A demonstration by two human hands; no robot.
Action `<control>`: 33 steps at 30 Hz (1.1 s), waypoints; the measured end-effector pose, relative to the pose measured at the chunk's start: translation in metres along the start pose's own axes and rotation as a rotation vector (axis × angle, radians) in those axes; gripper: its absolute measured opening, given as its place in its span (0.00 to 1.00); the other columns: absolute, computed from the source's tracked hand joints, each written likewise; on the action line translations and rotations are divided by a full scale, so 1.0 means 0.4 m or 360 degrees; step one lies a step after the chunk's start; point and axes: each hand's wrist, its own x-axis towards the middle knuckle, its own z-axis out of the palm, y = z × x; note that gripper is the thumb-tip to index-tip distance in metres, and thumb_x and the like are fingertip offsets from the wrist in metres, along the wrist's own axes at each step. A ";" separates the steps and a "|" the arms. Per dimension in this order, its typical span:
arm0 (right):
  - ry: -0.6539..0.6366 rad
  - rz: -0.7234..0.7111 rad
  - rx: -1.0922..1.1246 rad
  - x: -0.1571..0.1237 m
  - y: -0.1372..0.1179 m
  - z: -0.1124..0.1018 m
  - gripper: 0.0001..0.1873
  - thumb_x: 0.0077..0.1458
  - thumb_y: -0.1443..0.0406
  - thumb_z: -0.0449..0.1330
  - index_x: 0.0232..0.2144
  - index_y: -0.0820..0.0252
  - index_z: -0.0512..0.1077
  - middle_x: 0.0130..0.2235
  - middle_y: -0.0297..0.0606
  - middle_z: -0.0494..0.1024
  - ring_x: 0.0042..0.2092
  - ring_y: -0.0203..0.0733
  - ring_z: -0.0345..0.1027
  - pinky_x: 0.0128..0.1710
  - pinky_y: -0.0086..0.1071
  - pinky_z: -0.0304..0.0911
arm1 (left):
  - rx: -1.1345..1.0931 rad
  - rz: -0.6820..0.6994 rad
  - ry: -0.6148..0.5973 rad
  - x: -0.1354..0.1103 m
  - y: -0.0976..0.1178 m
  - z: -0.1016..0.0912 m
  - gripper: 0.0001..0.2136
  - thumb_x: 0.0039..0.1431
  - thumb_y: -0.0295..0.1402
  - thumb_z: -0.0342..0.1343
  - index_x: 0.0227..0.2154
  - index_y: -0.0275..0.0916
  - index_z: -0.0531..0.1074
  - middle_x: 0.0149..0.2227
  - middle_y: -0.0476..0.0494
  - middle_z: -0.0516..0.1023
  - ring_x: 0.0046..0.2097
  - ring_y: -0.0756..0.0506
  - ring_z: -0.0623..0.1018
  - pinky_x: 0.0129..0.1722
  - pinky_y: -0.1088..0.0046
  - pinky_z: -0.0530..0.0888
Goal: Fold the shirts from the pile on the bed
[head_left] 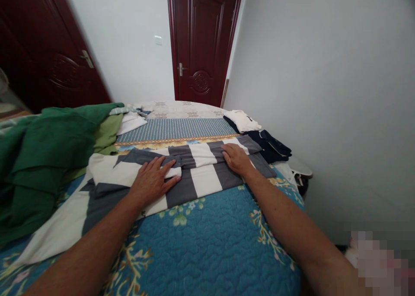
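Observation:
A grey-and-white striped garment lies partly folded across the bed, one white-and-grey part of it spreading toward the lower left. My left hand rests on its left half, fingers spread over a folded-over grey and white part. On the upper layer at the right, my right hand lies with its palm down and fingers stretched out. Neither hand grips the cloth. My forearms hide some of the garment's lower left part.
A blue floral quilt covers the bed. Green cloth is heaped at the left, with a white folded cloth behind. Dark navy clothes and a folded white garment lie at the right edge, near the wall.

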 end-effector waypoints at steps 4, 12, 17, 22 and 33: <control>-0.0235 0.0391 -0.0243 -0.004 0.014 0.014 0.22 0.73 0.56 0.52 0.58 0.58 0.77 0.61 0.50 0.77 0.62 0.54 0.68 0.64 0.45 0.61 | -0.0007 0.0012 0.0006 0.001 -0.002 0.000 0.33 0.69 0.59 0.50 0.71 0.52 0.69 0.74 0.35 0.64 0.73 0.27 0.64 0.70 0.44 0.61; -0.0048 0.0807 -0.0466 -0.020 0.060 0.006 0.25 0.74 0.56 0.49 0.56 0.65 0.77 0.62 0.58 0.76 0.66 0.60 0.65 0.69 0.57 0.51 | 0.0001 0.0001 0.0027 0.002 -0.003 0.001 0.31 0.68 0.58 0.52 0.69 0.54 0.70 0.73 0.37 0.66 0.72 0.29 0.66 0.70 0.44 0.62; -0.0035 0.0198 -0.0171 -0.001 0.021 0.031 0.26 0.75 0.56 0.48 0.65 0.61 0.73 0.68 0.49 0.72 0.70 0.49 0.61 0.71 0.43 0.53 | -0.0006 0.0002 0.0025 0.005 -0.008 0.008 0.30 0.68 0.59 0.52 0.69 0.57 0.70 0.73 0.38 0.65 0.72 0.28 0.65 0.70 0.42 0.61; -0.0211 0.0169 -0.0088 0.013 0.000 0.054 0.26 0.77 0.53 0.47 0.64 0.54 0.75 0.69 0.42 0.73 0.70 0.45 0.62 0.71 0.42 0.54 | 0.0011 0.0022 0.0026 0.006 -0.012 0.011 0.30 0.68 0.60 0.51 0.69 0.58 0.71 0.73 0.36 0.65 0.72 0.28 0.66 0.69 0.42 0.63; -0.0226 0.0803 -0.0304 0.066 0.091 0.066 0.30 0.75 0.50 0.46 0.64 0.60 0.73 0.68 0.52 0.71 0.70 0.55 0.62 0.69 0.50 0.55 | -0.0026 0.0011 0.0018 0.001 -0.013 0.012 0.30 0.68 0.61 0.51 0.69 0.59 0.70 0.73 0.38 0.65 0.73 0.27 0.65 0.69 0.41 0.62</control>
